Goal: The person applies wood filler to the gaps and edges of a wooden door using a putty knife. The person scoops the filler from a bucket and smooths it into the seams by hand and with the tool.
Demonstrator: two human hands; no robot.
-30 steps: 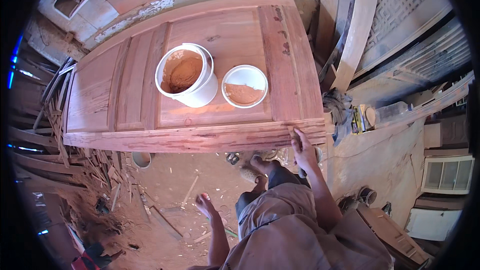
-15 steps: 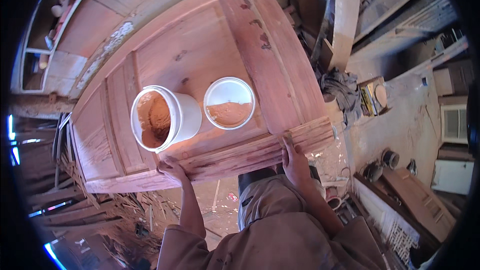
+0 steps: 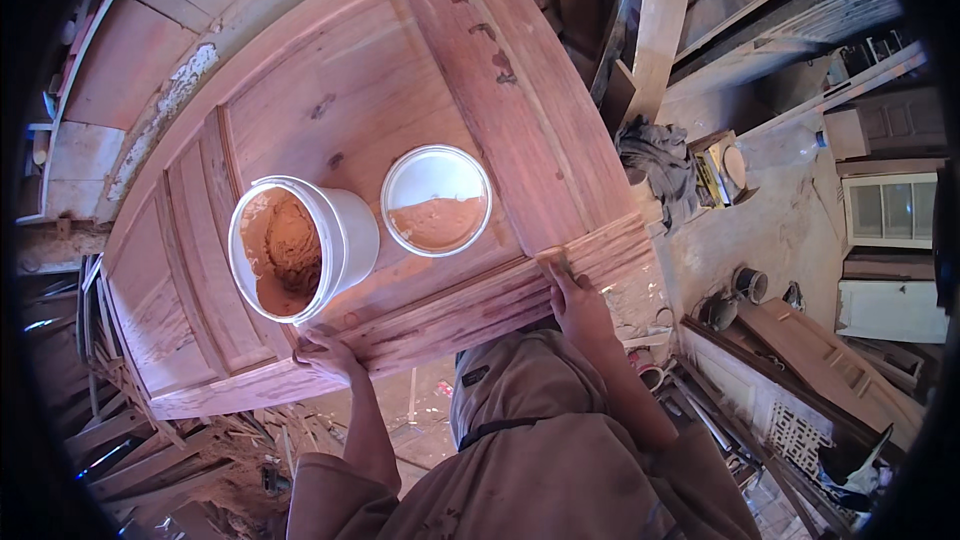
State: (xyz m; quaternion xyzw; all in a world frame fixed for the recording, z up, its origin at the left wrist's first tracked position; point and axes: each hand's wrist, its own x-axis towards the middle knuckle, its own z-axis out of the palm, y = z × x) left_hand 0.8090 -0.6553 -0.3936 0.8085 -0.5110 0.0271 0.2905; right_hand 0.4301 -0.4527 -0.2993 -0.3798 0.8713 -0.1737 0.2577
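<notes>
A cluttered woodworking yard surrounds a reddish panelled wooden door (image 3: 330,130) lying flat as a work surface, with dusty ground (image 3: 770,230) to the right and a heap of timber offcuts (image 3: 120,440) at the near left. On the door stands a white bucket (image 3: 300,245) coated inside with orange-brown paste, and just to its right, apart from it, lies its round white lid (image 3: 436,200) with a patch of the same paste. The left hand (image 3: 325,352) grips the door's near edge, fingers curled over it, just below the bucket. The right hand (image 3: 578,302) rests on the near edge further right, fingers laid on the wood and partly closed around the rim. A grey rag (image 3: 658,168) hangs off the door's right corner, near a long pale plank (image 3: 660,20) leaning at the far right. Small tins (image 3: 748,283) sit on the ground to the right, beside a white window frame (image 3: 885,210).
</notes>
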